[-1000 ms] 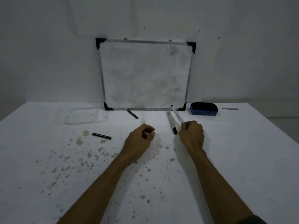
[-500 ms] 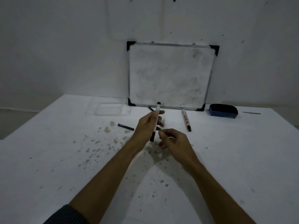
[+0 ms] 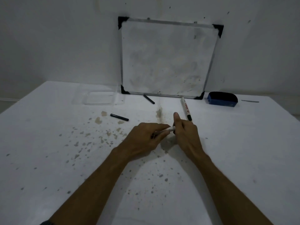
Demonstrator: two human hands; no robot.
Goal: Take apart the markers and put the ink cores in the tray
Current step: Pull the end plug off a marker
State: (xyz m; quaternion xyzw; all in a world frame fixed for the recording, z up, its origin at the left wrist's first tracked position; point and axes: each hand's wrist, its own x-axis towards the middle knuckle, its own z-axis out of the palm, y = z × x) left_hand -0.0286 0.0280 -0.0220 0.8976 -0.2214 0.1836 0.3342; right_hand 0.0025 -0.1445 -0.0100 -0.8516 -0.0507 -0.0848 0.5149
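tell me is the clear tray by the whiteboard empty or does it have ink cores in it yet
Empty. The clear tray shows only its bare see-through bottom; both black pieces lie on the table outside it.

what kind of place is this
Probably a plain room with a makeshift work table, not a real workshop: a bare white wall, a stained white table, and a small metal-framed whiteboard leaning on the wall beside a blue felt eraser. Both hands hold a white marker.
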